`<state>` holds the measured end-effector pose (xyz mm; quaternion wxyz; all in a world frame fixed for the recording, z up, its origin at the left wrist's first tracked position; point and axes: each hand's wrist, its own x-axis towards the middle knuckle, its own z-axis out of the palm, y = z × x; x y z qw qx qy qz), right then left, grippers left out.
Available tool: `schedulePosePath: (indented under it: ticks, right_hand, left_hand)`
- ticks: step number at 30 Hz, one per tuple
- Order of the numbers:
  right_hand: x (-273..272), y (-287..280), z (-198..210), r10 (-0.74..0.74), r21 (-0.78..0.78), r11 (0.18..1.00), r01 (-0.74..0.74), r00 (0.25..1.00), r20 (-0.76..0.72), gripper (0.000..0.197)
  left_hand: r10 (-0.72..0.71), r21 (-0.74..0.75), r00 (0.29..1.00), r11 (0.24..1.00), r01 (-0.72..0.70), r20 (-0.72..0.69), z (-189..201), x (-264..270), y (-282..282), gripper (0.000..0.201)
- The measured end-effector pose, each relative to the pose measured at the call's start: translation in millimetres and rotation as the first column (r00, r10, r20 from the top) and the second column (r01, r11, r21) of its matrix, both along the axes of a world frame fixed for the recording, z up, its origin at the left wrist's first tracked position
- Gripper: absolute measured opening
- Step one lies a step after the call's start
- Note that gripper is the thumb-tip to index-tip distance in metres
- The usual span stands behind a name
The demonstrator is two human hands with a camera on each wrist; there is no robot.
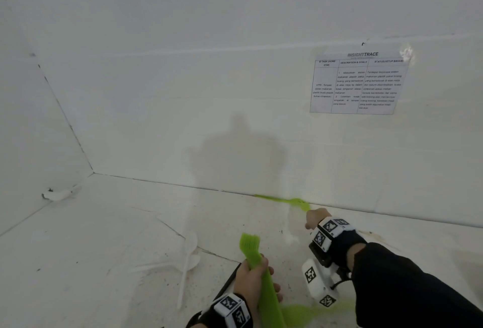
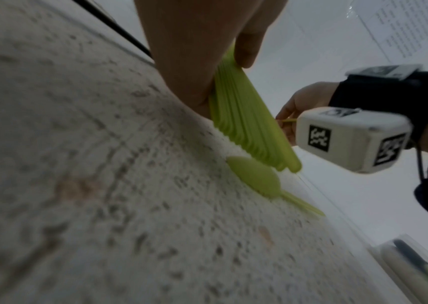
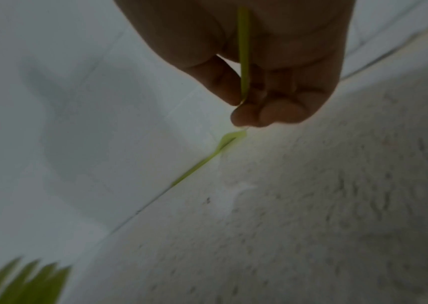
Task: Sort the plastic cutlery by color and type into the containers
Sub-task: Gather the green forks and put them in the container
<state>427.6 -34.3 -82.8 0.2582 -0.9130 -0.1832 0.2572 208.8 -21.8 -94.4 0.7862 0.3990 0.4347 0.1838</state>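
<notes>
Overhead first: left hand [image 1: 252, 279] clamped round a bundle of green forks [image 1: 251, 245], tines up; right hand [image 1: 315, 217] reaching to a green piece [image 1: 282, 200] lying against the wall [image 1: 156, 118]. White spoons [image 1: 189, 257] close by, easy to knock.

From the left wrist: green spoon [image 2: 254, 179] loose on the table [image 2: 77, 185] under the bundle; likely to get nudged. Container [image 2: 399, 267] at the edge.

From the right wrist: fingers [image 3: 269, 112] pinching a thin green handle [image 3: 243, 51]; might slip.
</notes>
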Motion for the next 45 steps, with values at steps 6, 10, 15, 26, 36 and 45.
schedulePosePath:
  ticks: [6, 10, 15, 26, 36, 45]
  right_hand:
    - [-16.1, 9.4, -3.6, 0.252, -0.016, 0.967, -0.255, 0.944, 0.212, 0.025]
    - [1.3, 15.5, 5.7, 0.45, -0.227, 0.891, -0.393, 0.831, 0.327, 0.021]
    - [21.6, 25.4, 2.4, 0.614, -0.351, 0.786, -0.509, 0.711, 0.345, 0.058]
    - [6.4, 12.1, 11.6, 0.667, -0.332, 0.745, -0.578, 0.647, 0.37, 0.029]
    - [-59.5, -45.3, 50.6, 0.773, -0.177, 0.593, -0.786, 0.494, 0.399, 0.023]
    - [-124.8, -82.1, 42.8, 0.433, 0.224, 0.838, -0.497, 0.856, 0.282, 0.036]
  left_hand:
    - [0.0, -0.012, 1.0, 1.0, 0.0, -0.007, -4.0, 0.5, 2.5, 0.018]
    - [0.006, -0.014, 1.0, 1.0, -0.006, -0.005, -7.4, 4.1, 5.6, 0.016]
    - [0.006, -0.04, 1.0, 0.999, -0.006, 0.008, -11.5, 10.4, 13.3, 0.014]
    - [0.015, 0.035, 1.0, 0.999, -0.015, 0.005, -6.2, 15.9, 13.9, 0.008]
    - [-0.021, 0.03, 0.996, 0.999, 0.019, 0.084, 4.6, 5.0, -6.8, 0.008]
    - [-0.051, 0.105, 0.987, 0.994, 0.036, 0.151, 12.5, -9.2, -38.1, 0.008]
